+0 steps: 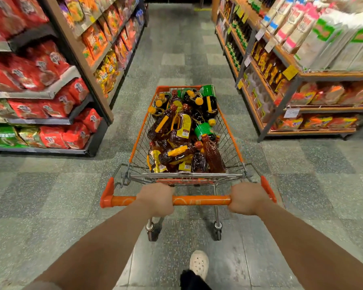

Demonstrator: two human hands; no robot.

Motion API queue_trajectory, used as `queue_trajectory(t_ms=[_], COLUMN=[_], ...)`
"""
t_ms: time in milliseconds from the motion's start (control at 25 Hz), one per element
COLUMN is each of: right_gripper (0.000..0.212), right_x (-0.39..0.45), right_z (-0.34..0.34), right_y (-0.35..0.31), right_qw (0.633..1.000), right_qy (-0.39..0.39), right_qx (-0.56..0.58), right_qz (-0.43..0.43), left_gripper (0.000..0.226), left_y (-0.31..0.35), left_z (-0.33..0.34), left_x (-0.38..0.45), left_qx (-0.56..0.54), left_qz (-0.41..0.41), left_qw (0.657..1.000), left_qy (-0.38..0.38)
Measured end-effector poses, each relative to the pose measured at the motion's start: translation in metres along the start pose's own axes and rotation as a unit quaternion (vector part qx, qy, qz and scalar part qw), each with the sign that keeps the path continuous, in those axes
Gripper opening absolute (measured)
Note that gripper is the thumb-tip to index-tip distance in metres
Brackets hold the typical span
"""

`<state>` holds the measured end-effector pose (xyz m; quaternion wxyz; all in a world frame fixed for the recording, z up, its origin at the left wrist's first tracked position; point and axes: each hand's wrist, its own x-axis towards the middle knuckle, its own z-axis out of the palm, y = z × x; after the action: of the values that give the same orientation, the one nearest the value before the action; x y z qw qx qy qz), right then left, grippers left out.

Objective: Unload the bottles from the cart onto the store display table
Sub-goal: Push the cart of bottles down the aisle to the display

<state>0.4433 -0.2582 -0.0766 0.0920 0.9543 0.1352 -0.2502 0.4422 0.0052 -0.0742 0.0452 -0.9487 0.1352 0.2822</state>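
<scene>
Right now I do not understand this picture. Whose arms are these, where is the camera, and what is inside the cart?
There is no machine here. A person wears a camera on the head, looking forward and down, so you see that person's own arms. The left hand and the right hand both grip the orange handle of a shopping cart. Its basket is piled with bottles of dark and amber liquid, lying in disorder. The cart stands in a store aisle between shelves of packaged food. No display table is visible.

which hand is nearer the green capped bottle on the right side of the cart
Right. The right hand grips the cart handle almost straight below the green-capped bottle; the left hand grips the handle further over toward the cart's left side.
</scene>
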Motion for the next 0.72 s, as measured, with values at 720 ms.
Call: queue_trajectory(t_ms=[720], right_gripper=[0.020], right_x=[0.391], right_z=[-0.230], right_y=[0.103], right_qw=[0.998], right_qy=[-0.054], right_qx=[0.038], right_qz=[0.023], left_gripper=[0.016], left_y=[-0.168], left_z=[-0.240], left_x=[0.367], left_qx=[0.004], left_qz=[0.008], left_qw=[1.000], left_qy=[-0.014])
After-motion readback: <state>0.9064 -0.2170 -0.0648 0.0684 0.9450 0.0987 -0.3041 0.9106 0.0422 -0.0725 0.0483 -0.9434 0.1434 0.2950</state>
